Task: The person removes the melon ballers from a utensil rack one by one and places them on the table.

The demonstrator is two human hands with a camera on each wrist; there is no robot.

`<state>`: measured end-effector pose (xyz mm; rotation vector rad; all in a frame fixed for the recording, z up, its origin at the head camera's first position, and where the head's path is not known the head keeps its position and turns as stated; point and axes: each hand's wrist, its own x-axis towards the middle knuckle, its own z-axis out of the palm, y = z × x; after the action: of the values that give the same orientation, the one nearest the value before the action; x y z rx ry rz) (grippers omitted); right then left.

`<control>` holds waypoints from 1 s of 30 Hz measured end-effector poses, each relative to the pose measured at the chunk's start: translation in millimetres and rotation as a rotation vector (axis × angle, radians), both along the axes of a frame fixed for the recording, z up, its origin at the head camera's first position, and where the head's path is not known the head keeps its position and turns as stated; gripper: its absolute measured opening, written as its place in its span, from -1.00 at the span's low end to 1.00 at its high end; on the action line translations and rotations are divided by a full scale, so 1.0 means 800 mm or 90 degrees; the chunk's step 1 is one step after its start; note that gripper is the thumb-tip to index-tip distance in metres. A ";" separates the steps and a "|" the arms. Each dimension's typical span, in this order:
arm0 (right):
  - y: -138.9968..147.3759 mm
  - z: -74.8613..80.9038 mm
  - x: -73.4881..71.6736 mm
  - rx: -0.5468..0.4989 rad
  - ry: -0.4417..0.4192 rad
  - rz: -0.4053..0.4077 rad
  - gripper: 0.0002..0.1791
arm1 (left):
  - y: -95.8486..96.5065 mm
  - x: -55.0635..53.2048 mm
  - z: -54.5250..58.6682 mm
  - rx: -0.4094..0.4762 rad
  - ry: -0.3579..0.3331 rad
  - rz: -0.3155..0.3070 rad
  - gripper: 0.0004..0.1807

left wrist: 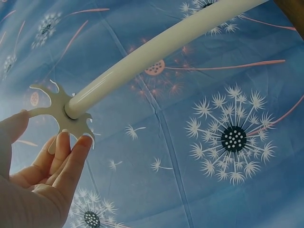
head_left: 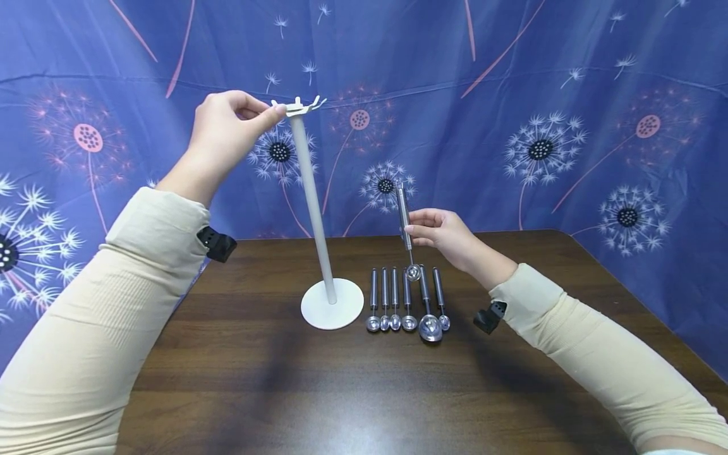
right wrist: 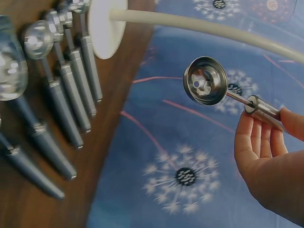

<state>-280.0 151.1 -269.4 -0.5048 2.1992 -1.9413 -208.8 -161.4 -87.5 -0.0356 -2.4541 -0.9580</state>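
Note:
At the top of a white stand (head_left: 311,196), my left hand (head_left: 224,126) pinches one arm of the hooked crown (head_left: 297,110). In the left wrist view the thumb is on one prong of the crown (left wrist: 58,107) and the fingertips touch others. My right hand (head_left: 446,237) grips a metal melon baller (head_left: 404,218) by its cylindrical handle, bowl downward, raised above the table. Its round bowl (right wrist: 205,80) shows a small hole in the middle in the right wrist view. Below it, several similar metal scoops (head_left: 407,303) lie in a row, handles pointing away.
The stand's round white base (head_left: 332,319) sits on a dark wooden table (head_left: 341,392), left of the row. The largest scoop (head_left: 430,330) lies toward the row's right end. Behind the table hangs a blue cloth (head_left: 472,145) with dandelion prints.

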 end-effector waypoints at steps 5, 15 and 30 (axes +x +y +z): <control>0.015 -0.021 0.001 0.003 -0.017 -0.003 -0.52 | 0.001 0.001 -0.002 0.006 0.010 0.003 -0.46; 0.046 -0.057 -0.008 -0.031 -0.045 -0.050 -0.53 | -0.002 0.001 -0.004 -0.025 0.011 0.007 -0.43; 0.071 -0.077 -0.015 0.003 -0.055 -0.120 -0.51 | -0.002 -0.001 -0.012 0.003 0.056 0.002 -0.43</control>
<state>-292.3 207.9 -331.1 -0.2137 2.2687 -2.0055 -209.9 -162.9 -97.2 -0.0711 -2.3715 -0.9415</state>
